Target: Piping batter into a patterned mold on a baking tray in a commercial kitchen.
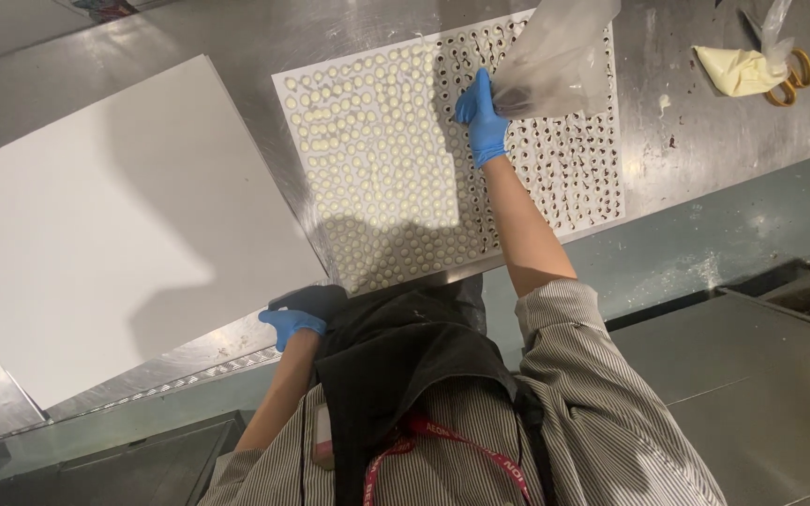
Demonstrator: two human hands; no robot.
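Right hand: blue-gloved, gripping clear piping bag over white dotted tray.
Left hand: blue-gloved, resting on steel worktop edge; grip unclear.

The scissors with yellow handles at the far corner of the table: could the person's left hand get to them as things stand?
Probably not without moving. The left hand rests at the near table edge, and the scissors lie at the far corner beyond the dotted sheet, past the right hand gripping the piping bag.
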